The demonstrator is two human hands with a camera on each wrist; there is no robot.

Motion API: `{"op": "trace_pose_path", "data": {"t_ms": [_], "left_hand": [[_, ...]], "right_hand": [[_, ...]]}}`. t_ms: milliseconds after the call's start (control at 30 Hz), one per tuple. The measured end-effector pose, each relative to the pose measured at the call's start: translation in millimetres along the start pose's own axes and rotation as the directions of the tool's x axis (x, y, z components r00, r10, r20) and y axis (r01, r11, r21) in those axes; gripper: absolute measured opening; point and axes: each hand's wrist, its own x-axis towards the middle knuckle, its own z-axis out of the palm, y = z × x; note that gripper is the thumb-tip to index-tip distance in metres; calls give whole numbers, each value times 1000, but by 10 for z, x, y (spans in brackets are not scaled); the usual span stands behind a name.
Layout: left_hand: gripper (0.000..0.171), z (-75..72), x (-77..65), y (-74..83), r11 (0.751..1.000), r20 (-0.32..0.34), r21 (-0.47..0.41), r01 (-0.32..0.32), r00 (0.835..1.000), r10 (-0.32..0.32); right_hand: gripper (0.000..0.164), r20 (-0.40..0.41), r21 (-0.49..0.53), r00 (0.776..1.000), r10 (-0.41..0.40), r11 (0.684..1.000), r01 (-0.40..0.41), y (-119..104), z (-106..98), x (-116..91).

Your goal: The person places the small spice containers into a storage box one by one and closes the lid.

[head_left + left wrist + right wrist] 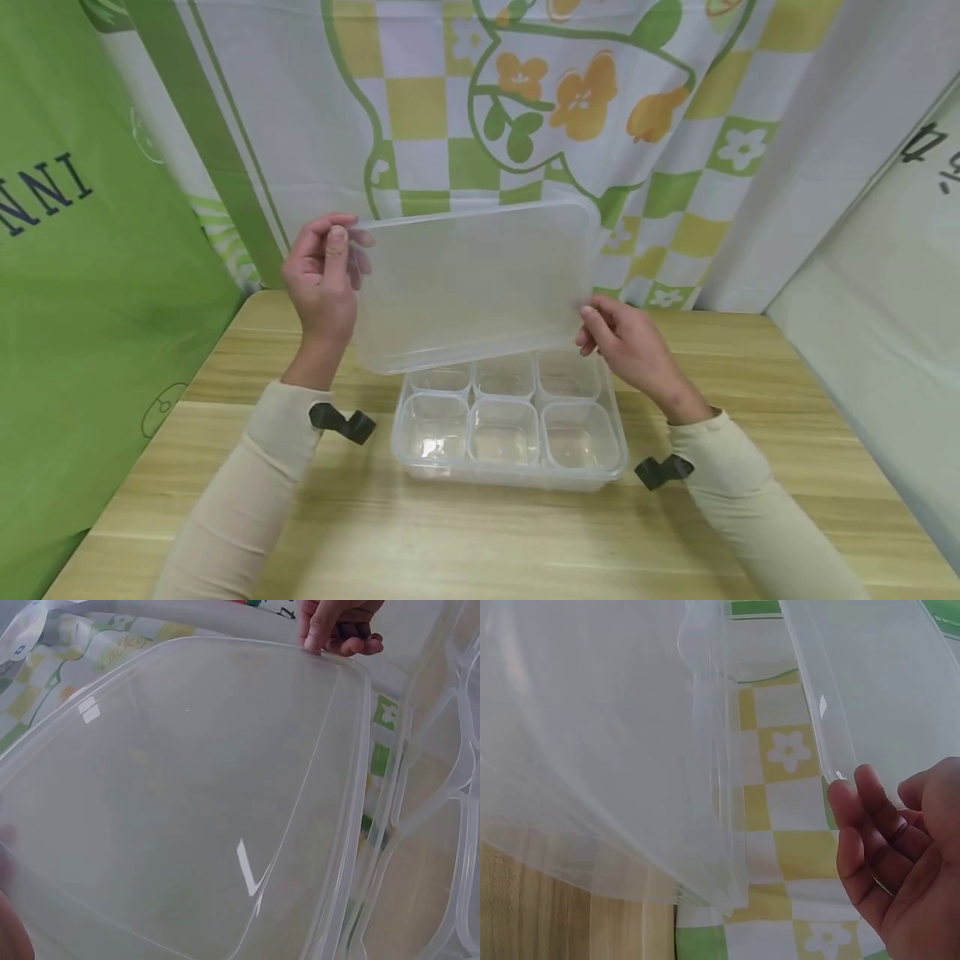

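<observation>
A clear, frosted rectangular plastic lid [472, 287] is held up and tilted above a clear plastic container [510, 475]. My left hand [324, 271] pinches the lid's left edge, thumb in front and fingers behind. At the opposite edge, my right hand [626, 342] pinches the lower right corner between thumb and fingers. Inside the container stand several small square clear boxes [504, 433] in two rows; the lid partly hides the back row. The left wrist view shows the lid [187, 780] apart from the container's boxes [420, 877].
The container stands on a wooden table [480, 542]. Behind the table hangs a patterned curtain [420, 108] with flowers and checks. A green cloth [90, 275] hangs at the left and a pale one [885, 292] at the right.
</observation>
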Motion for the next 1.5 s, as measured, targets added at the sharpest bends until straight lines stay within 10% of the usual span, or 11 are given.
{"op": "trace_pose_path", "data": {"t_ms": [267,600,1033,1167,1367,1500], "left_hand": [[19,-5,-25,6,998,74,61,-9,997,5],[18,-152,-75,102,983,144,133,128,979,-147],[39,-307,-209,123,912,272,342,227,905,-327],[61,-390,-236,106,828,295,435,353,813,-502],[95,-508,-279,26,701,437,501,507,552,-711],[103,-542,-303,-24,673,509,484,559,446,-736]], "right_hand": [[31,-40,-57,999,15,998,-17,9,-54,-32],[26,-101,-83,994,-49,996,41,38,-97,-115],[14,-288,-239,936,-204,961,136,94,-145,-230],[14,-301,-233,932,-205,963,136,102,-165,-228],[13,-328,-201,925,-192,971,130,133,-188,-230],[12,-329,-177,926,-183,976,130,139,-190,-236]]}}
